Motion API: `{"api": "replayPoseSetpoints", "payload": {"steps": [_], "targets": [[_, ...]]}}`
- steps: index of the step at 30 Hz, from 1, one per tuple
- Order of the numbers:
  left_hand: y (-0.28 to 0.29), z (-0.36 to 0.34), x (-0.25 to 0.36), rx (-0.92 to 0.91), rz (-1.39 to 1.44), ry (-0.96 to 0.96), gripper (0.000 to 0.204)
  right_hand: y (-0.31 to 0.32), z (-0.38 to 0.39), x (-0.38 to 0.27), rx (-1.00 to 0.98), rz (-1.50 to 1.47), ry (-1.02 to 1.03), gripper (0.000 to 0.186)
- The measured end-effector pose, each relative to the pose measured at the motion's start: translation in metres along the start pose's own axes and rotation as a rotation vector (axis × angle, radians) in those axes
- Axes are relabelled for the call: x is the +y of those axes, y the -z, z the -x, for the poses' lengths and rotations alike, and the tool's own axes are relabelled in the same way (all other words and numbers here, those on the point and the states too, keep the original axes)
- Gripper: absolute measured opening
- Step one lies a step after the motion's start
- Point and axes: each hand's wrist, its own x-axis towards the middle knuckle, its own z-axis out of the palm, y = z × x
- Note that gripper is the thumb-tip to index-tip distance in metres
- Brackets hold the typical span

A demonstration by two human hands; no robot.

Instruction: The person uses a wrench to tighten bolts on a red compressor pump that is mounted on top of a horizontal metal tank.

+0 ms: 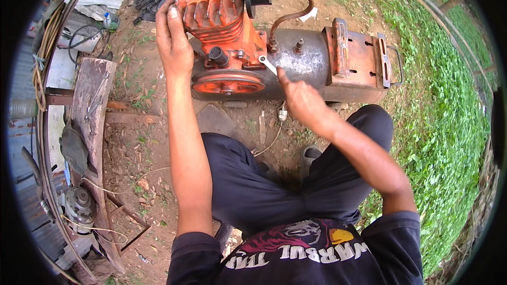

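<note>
At the far left I saw a wooden plank (92, 100) with a loose wrench (96, 97) lying on it and a small engine part (79, 207) below it. My left hand (174, 39) lay open, palm flat against the orange finned compressor head (219, 18), steadying it. My right hand (301, 100) was closed around a silver spanner (268, 65) set at a fitting by the base of the bent copper pipe (290, 10). The pipe remained connected, so I judged the loosening barely begun. The rusty tank (311, 63) lay on bare dirt before my knees; the pulley wheel (228, 82) crowded the spanner's swing. Grass (449, 126) stretched to the right.
</note>
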Motion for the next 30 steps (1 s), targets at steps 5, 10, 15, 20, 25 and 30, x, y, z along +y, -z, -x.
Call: {"api": "replayPoseSetpoints", "payload": {"steps": [5,10,15,20,25,30], "targets": [[-0.004,-0.001,0.004,-0.035,-0.005,0.031,0.043,0.036,-0.040,0.068,0.174,0.395,0.190,0.059],[0.001,0.001,0.014,-0.065,-0.056,0.051,0.043,0.054,-0.036,0.053,0.144,0.115,0.138,0.041],[0.003,-0.003,0.003,-0.095,-0.126,0.026,0.054,0.028,0.002,0.019,0.307,-0.355,-0.011,0.033],[0.001,-0.003,-0.001,-0.048,-0.012,0.048,0.046,0.017,-0.002,0.005,0.211,-0.336,-0.072,0.036],[-0.002,-0.001,0.001,-0.038,0.039,0.060,0.044,0.012,0.002,-0.016,0.147,-0.402,-0.149,0.037],[0.000,0.001,-0.004,-0.031,0.020,0.018,0.045,0.006,-0.004,-0.015,-0.034,-0.208,-0.165,0.053]]}}
